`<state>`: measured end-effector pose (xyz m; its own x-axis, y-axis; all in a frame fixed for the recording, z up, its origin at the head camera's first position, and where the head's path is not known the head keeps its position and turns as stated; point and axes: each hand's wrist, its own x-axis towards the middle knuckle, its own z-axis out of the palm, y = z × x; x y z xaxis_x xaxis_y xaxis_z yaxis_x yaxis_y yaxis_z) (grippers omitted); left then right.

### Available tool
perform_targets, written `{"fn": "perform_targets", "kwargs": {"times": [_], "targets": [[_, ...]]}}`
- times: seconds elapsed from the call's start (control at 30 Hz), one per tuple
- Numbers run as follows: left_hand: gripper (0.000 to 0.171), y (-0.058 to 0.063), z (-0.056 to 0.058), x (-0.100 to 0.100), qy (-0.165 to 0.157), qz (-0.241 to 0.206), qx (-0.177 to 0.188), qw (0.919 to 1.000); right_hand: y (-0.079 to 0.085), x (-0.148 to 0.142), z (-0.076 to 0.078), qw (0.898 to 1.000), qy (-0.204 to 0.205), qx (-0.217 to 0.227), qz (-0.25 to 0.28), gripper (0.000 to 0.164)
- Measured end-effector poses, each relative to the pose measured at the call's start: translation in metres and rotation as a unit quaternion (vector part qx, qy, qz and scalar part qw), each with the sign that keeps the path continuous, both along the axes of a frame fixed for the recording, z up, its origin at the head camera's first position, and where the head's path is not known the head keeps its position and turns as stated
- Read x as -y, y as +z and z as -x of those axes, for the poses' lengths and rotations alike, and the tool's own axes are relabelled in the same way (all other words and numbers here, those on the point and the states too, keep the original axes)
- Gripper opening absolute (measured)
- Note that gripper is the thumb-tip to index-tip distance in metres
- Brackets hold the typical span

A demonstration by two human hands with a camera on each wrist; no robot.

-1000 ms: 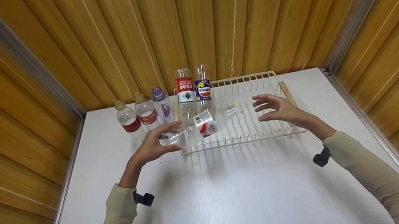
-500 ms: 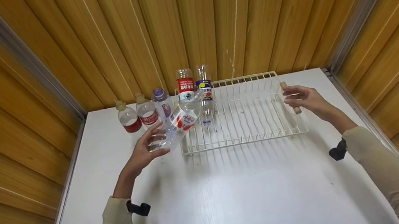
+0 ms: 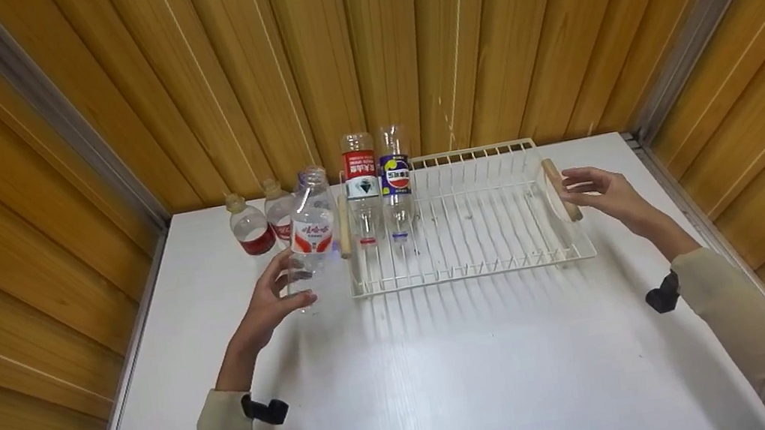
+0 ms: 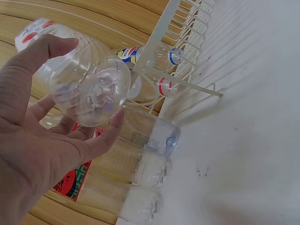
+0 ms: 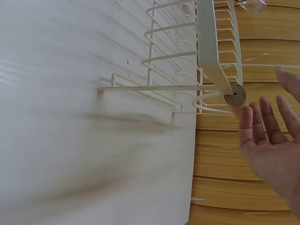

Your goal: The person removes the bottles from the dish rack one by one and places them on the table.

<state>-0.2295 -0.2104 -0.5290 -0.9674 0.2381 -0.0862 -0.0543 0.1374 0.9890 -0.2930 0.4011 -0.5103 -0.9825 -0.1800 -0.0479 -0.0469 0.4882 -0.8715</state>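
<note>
In the head view my left hand (image 3: 263,305) grips a clear plastic bottle (image 3: 312,237) near its base, thumb on one side and fingers on the other. The bottle has a white label with red marks and stands nearly upright, left of a cream wire dish rack (image 3: 475,277). Its round base (image 4: 101,91) faces the left wrist camera. My right hand (image 3: 611,196) is beside the rack's right wooden handle (image 3: 560,188), fingers loosely bent and thumb apart; in the right wrist view its fingertips (image 5: 248,112) meet or nearly meet the handle's end.
Two bottles, one red-labelled (image 3: 361,176) and one purple-labelled (image 3: 395,175), lean neck-down in the rack's left part. Red-labelled bottles (image 3: 253,234) stand at the table's back left. Another clear bottle (image 4: 154,133) is mostly hidden behind the held one. Wooden-slat walls (image 3: 394,39) enclose the white table.
My left hand has drawn the bottle left, away from over the rack, turning it from lying sideways to nearly upright. My right hand has moved right to the rack's handle.
</note>
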Motion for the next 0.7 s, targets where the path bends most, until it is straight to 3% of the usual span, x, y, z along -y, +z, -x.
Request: {"fn": "perform_targets", "kwargs": {"times": [0.33,0.7], "targets": [[0.088,-0.012,-0.005,0.012,0.030,-0.009,0.019,0.9993,-0.011,-0.011,-0.005,0.998,0.020,0.048,0.029,0.065],[0.099,-0.017,-0.010,0.034,0.090,0.026,0.015,0.9955,-0.013,-0.015,-0.009,0.996,0.049,0.053,0.046,0.065]]}}
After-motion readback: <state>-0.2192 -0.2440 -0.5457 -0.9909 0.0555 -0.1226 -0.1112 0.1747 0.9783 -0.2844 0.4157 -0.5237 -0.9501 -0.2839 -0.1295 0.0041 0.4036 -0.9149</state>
